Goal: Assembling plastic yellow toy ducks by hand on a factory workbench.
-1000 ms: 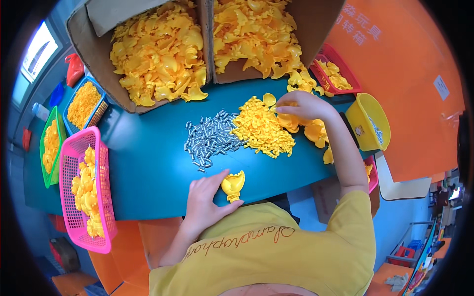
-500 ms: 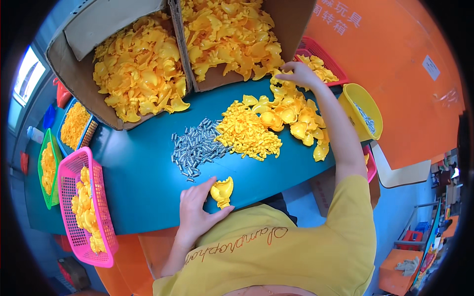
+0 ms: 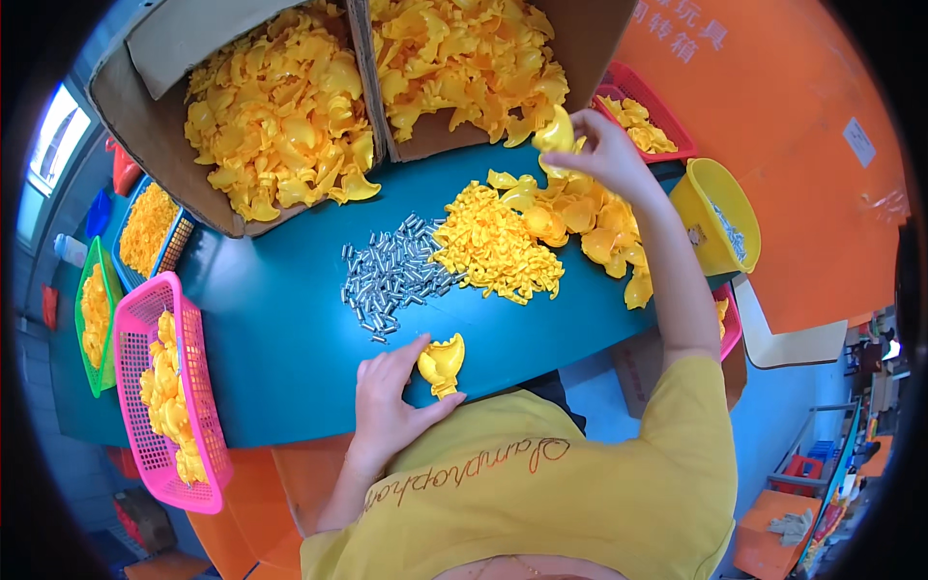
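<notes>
Close to the table's near edge, my left hand [image 3: 387, 398] has its thumb and index finger around a yellow plastic shell piece [image 3: 441, 362], whose hollow side faces up. Farther off to the right, my right hand [image 3: 611, 155] pinches another yellow curved shell [image 3: 555, 135] above a loose heap of similar shells [image 3: 607, 224]. Left of that heap lies a pile of small yellow plastic parts [image 3: 495, 242]. Beside it are many short silvery metal cylinders [image 3: 394, 275], spread on the green table [image 3: 280, 338].
Two cardboard compartments [image 3: 375, 87] full of yellow shells stand at the back. Pink [image 3: 206, 387], green [image 3: 108, 358] and blue baskets [image 3: 176, 246] of yellow parts line the left. A red basket [image 3: 681, 135] and a yellow tub [image 3: 698, 222] with metal pieces stand at right.
My right hand has come up slightly from the heap with a yellow shell in its fingers. My left hand stays around its shell piece. The whole view has shifted a little.
</notes>
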`<state>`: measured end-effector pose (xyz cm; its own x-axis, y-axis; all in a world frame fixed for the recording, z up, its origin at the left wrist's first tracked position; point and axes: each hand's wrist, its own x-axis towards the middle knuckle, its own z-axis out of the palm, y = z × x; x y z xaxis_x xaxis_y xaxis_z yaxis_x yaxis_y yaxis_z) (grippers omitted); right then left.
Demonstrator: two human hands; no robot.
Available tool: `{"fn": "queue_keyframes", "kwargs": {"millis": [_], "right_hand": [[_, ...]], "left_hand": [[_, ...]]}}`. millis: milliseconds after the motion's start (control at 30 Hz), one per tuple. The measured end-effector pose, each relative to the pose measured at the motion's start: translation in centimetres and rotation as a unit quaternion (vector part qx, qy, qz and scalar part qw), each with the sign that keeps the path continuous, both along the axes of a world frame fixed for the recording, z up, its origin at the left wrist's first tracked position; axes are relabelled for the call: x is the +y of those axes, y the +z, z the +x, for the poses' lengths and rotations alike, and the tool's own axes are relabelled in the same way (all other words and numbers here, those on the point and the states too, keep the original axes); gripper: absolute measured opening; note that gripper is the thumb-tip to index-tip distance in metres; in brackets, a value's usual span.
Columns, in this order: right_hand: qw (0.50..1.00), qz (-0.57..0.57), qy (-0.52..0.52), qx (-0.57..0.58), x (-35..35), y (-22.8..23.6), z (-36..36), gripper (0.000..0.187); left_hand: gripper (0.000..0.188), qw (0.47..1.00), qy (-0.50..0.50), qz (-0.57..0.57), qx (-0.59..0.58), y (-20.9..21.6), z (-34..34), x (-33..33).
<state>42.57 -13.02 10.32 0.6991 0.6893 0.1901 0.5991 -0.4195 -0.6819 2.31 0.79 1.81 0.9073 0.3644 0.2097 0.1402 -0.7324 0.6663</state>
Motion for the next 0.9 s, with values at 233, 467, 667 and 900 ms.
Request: {"fn": "queue_keyframes", "kwargs": {"millis": [233,467,667,900], "right_hand": [[0.975,-0.099,0.179,0.09,-3.5,-4.1,-20.0,0.091],[0.972,-0.171,0.152,0.061,-3.8,-4.9,-21.4,0.066],[0.997,-0.014,0.028,-0.069,-10.9,-4.2,-15.9,0.061],[0.96,-0.137,-0.168,-0.177,-16.7,-10.5,-11.5,0.091]], "left_hand": [[0.086,0.997,0.073,0.036,-0.016,-0.7,-0.2,-0.4],[0.088,0.998,0.042,0.05,-0.005,-0.3,-1.2,0.1],[0.088,0.998,0.022,0.053,-0.009,-0.3,-1.1,0.2],[0.085,0.998,0.011,0.054,-0.002,-0.2,-0.5,0.1]]}}
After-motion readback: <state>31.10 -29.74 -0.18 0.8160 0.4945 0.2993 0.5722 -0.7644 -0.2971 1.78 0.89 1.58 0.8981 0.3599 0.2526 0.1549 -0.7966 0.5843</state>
